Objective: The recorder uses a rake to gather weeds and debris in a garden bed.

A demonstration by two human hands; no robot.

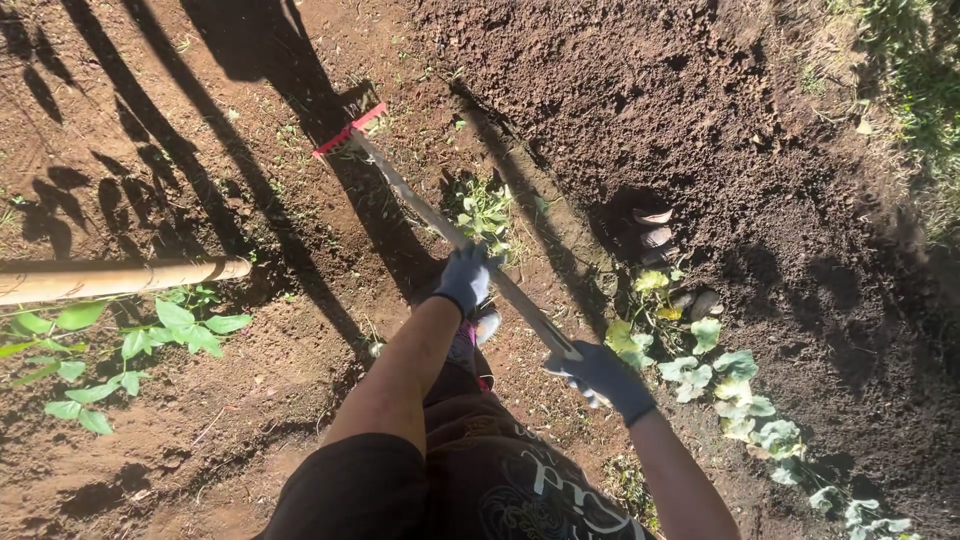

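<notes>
A: What lies at nine o'clock?
B: A pole (120,279) above leafy plants (120,350), on bare soil (250,420).
A: And the hands?
B: The gloved left hand (466,277) has its fingers wrapped around a rake (440,225) handle mid-length. The rake's red head sits at eleven o'clock. The right hand (603,378), at five o'clock, grips the handle's near end.

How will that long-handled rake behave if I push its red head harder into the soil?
The rake handle looks straight and rigid between the left hand and right hand, so it probably won't flex much. The red head sits far out, so it likely feels head-heavy. The loose tilled soil should give way readily; both gloves probably limit slipping.
</notes>
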